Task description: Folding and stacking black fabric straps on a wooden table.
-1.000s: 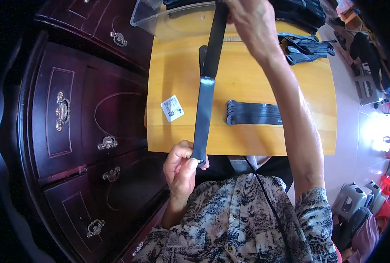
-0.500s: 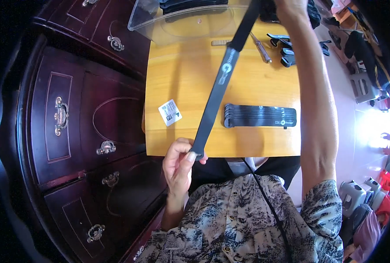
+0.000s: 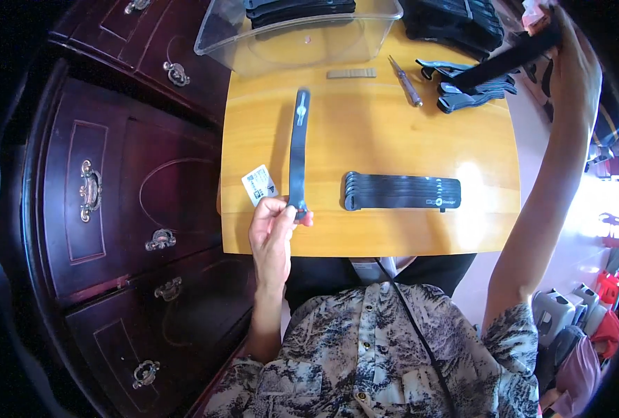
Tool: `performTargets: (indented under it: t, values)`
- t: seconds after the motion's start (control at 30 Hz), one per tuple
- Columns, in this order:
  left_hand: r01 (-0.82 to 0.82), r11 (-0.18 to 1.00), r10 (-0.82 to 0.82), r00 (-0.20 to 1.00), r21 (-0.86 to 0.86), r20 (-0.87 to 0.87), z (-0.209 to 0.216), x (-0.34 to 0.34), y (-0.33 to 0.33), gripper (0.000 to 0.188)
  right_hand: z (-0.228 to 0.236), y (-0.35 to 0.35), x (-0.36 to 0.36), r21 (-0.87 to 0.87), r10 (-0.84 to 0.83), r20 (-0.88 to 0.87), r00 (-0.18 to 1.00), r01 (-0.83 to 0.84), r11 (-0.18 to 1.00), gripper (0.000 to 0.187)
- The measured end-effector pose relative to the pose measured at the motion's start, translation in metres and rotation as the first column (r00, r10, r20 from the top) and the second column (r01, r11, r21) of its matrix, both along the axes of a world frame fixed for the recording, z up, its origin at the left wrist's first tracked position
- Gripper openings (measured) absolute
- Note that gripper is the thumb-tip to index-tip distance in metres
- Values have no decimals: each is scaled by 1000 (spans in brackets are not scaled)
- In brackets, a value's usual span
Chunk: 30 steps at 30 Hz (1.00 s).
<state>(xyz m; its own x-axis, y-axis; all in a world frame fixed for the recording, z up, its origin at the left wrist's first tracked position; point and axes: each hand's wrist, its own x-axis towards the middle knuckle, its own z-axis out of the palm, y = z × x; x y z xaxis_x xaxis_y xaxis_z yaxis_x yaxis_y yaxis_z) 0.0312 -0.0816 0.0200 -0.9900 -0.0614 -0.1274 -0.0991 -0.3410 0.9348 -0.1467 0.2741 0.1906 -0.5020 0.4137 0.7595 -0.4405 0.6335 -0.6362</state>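
Note:
Upright between the fingers and thumb of my left hand [image 3: 276, 226] stands a dark grey strap [image 3: 298, 150] with a pale printed mark near its top. Far off to the right, my right hand [image 3: 575, 73] is closed on the end of a plain black strap [image 3: 508, 61]. That strap slants down over a loose pile of grey and black straps [image 3: 473, 97]. On the near part of the table lies a neat stack of dark straps [image 3: 403, 191], their looped ends to the left. A white printed card [image 3: 259, 182] rests beside my left hand.
A clear plastic bin [image 3: 302, 45] with dark straps stands at the far left of the wooden table [image 3: 393, 240]. Behind the pile sits a heap of black straps [image 3: 456, 24]. A screwdriver [image 3: 405, 82] and a small tan strip [image 3: 351, 73] lie nearby. Dark drawers [image 3: 135, 181] border the left.
The long band stretched between my hands has come apart into two straps. My right hand has swung right with the black one; my left hand has moved slightly up and left with the grey one.

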Motion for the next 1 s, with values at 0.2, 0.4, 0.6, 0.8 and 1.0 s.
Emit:
performTargets:
  t: [0.2, 0.4, 0.6, 0.8, 1.0]
  values:
    - [25, 994, -14, 995, -104, 100, -10, -7, 0, 7, -33, -5, 77, 707, -24, -288, 957, 229, 668, 18]
    - [81, 989, -49, 969, -126, 242, -15, -18, -1, 9, -45, -69, 154, -623, 399, 182, 899, -208, 754, 15]
    - [-18, 981, 48, 987, -194, 151, -15, -21, 8, 15, -57, -83, 191, -745, 488, 256, 834, -151, 649, 16]
    - [66, 885, 28, 981, -460, 194, 33, -3, 29, 19, -53, -98, 210, -769, 591, 287, 754, -186, 611, 16]
    - [165, 700, -530, 772, -695, -352, 96, 25, 69, 52, -66, -122, 217, -602, 769, 188, 611, -547, 582, 12]
